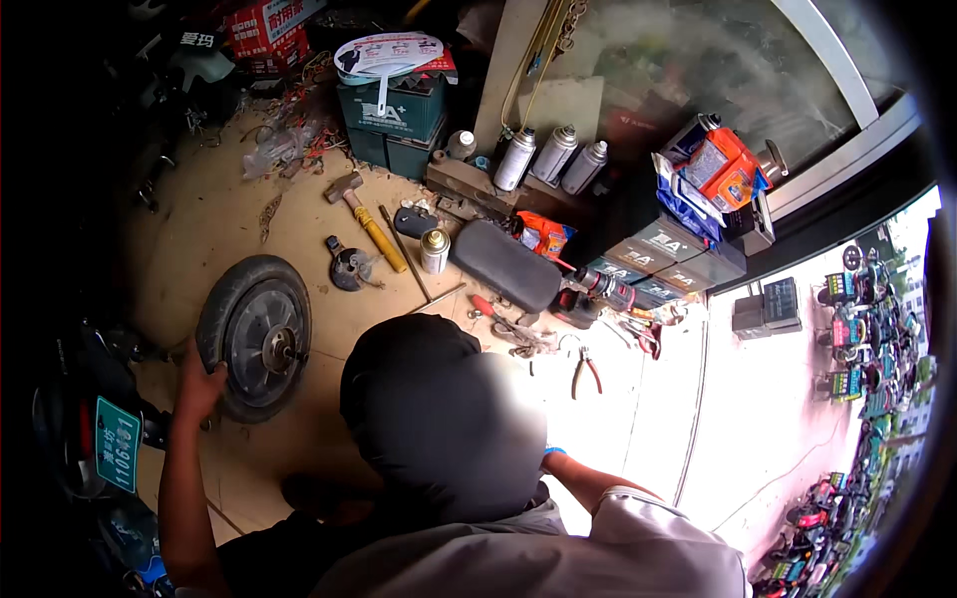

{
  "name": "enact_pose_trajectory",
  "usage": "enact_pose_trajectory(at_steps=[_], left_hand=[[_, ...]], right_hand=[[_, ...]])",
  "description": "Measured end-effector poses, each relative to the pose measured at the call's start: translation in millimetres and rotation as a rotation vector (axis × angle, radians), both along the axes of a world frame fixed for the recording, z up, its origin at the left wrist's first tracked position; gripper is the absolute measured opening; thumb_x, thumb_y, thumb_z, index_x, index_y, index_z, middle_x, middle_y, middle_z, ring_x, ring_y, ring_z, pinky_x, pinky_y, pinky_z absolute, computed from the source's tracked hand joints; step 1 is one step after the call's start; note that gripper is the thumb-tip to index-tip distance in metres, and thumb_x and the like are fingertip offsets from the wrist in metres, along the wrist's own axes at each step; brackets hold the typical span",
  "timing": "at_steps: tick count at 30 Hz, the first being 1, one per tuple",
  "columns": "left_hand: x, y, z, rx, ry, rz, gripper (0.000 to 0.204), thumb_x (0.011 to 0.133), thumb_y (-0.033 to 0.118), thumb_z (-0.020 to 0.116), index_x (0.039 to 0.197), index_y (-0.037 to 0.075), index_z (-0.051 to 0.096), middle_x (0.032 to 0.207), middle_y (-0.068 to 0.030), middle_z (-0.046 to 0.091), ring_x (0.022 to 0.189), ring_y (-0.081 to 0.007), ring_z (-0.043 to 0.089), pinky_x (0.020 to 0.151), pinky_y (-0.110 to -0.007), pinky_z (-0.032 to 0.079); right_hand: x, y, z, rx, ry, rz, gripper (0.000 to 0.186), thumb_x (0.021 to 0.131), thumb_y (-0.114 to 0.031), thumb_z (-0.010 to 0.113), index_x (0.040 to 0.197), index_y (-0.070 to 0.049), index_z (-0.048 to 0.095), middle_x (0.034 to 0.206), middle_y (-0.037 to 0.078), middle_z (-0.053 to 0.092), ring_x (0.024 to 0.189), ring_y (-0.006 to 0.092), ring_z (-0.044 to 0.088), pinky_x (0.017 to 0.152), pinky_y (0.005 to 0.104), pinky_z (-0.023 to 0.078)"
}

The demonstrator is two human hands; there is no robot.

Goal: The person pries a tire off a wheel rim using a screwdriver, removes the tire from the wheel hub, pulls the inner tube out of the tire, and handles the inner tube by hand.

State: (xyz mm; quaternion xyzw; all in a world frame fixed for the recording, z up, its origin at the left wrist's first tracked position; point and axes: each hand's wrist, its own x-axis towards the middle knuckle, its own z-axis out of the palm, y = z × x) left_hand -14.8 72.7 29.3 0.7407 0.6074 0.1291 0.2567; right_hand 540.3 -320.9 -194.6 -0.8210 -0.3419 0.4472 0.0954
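Note:
My left hand is closed on the near left edge of a black tyre. That tyre is on a small scooter wheel with a dark hub and an axle stub, standing tilted on the tiled floor. My right forearm, in a light grey sleeve and with blue at the wrist, reaches inward. A large dark rounded shape, like a cap, hides the right hand. Beyond the wheel lie a yellow-handled hammer, a round black part, a T-shaped bar and a spray can.
A long black cushion, a power drill and pliers lie farther right. Several spray cans line a ledge by the glass door. Battery boxes are stacked nearby. A scooter with a green plate stands at left.

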Motion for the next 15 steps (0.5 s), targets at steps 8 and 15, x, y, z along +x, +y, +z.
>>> enact_pose_trajectory(at_steps=[8,15], left_hand=[[-55.4,12.0,-54.0,0.014,0.005,-0.128,0.084,0.096,0.010,0.076,0.167,0.004,0.032,0.163,-0.0211,0.048,0.151,-0.0354,0.045,0.126,-0.048,0.036],[-56.0,6.6,-58.2,-0.063,0.014,-0.054,0.085,0.097,0.011,0.076,0.169,0.005,0.030,0.166,-0.0215,0.044,0.152,-0.0370,0.043,0.126,-0.048,0.036]], right_hand=[[123.6,22.2,35.7,0.304,-0.579,-0.305,0.059,0.090,-0.026,0.079,0.140,0.000,0.061,0.131,0.029,0.068,0.121,0.0463,0.066,0.104,0.0494,0.054],[259.6,48.4,32.7,0.127,-0.592,-0.300,0.070,0.087,-0.025,0.083,0.148,-0.004,0.057,0.148,0.027,0.060,0.137,0.0430,0.059,0.114,0.0471,0.049]])
